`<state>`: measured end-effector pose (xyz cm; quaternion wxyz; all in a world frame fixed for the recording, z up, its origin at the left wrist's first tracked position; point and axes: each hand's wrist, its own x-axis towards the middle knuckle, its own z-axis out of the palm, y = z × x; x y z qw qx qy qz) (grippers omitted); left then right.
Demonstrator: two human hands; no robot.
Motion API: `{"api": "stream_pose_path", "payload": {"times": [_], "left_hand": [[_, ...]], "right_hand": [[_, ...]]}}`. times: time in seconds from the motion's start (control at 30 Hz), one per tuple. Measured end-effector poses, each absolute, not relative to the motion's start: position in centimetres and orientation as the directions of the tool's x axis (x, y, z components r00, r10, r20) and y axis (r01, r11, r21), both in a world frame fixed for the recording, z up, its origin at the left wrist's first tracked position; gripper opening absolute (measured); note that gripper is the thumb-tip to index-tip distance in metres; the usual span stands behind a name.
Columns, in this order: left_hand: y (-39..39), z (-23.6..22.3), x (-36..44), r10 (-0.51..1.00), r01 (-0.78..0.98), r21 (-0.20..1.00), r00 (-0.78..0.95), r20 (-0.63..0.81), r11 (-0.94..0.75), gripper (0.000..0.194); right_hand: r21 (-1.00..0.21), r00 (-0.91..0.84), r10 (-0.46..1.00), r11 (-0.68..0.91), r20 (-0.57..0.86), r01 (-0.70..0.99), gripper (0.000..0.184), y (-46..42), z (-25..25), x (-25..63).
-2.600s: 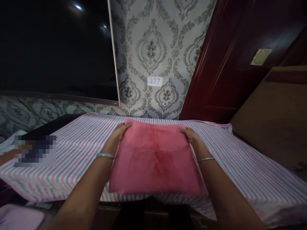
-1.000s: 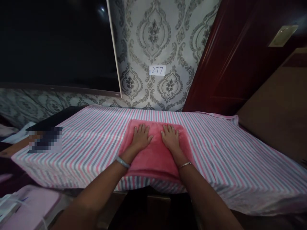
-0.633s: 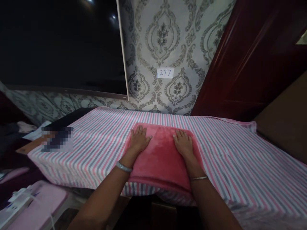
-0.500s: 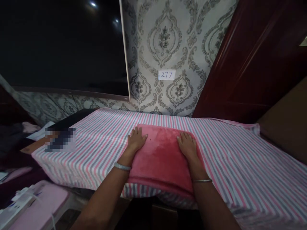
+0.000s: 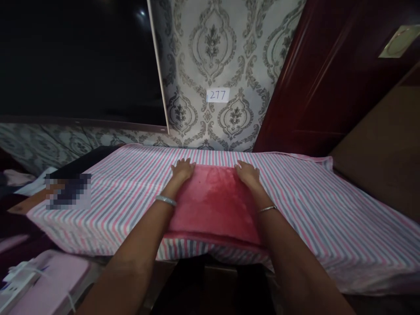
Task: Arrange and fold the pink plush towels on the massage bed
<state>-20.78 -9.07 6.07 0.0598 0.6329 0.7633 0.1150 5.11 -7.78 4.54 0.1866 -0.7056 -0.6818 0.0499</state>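
A folded pink-red plush cloth (image 5: 213,203) lies flat on a striped cloth (image 5: 131,183) that covers the table. At the cloth's far left corner rests my left hand (image 5: 183,169), its fingers spread, palm down. My right hand (image 5: 248,172) lies over the far right corner, fingers stretched out and thumb toward the cloth. Neither hand lifts the cloth. Its near edge hangs close to the table's front edge, where the fold layers show. A bangle sits on each wrist.
Behind the table is a patterned wall with a paper label (image 5: 218,95) reading 277. A large dark screen (image 5: 78,61) hangs at the left, and a dark red door (image 5: 305,87) stands right. At lower left, a white power strip (image 5: 21,280) lies on a pink surface.
Both hands have slid forward over the plush cloth, from its upper part to its far corners. The view has shifted slightly right and down.
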Motion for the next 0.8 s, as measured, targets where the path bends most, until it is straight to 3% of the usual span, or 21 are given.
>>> {"api": "stream_pose_path", "payload": {"times": [0.17, 0.53, 0.8], "left_hand": [[-8.1, 3.1, -20.0, 0.99, 0.969, 0.219, -0.13, 0.063, 0.113, 0.055], [-7.8, 1.4, -21.9, 0.99, 0.964, 0.267, -0.043, 0.133, 0.006, 0.055], [-8.2, 1.8, -21.5, 0.991, 0.952, 0.301, -0.088, 0.098, 0.055, 0.058]], "right_hand": [[-0.32, 0.039, 0.995, -0.009, 0.088, 0.948, 0.049, -7.3, 2.0, 5.7], [-0.381, -0.005, 0.988, 0.065, 0.157, 0.922, 0.051, -6.3, -0.2, 7.5], [-0.355, 0.022, 0.984, 0.044, 0.179, 0.934, 0.052, -6.8, 0.1, 7.1]]}}
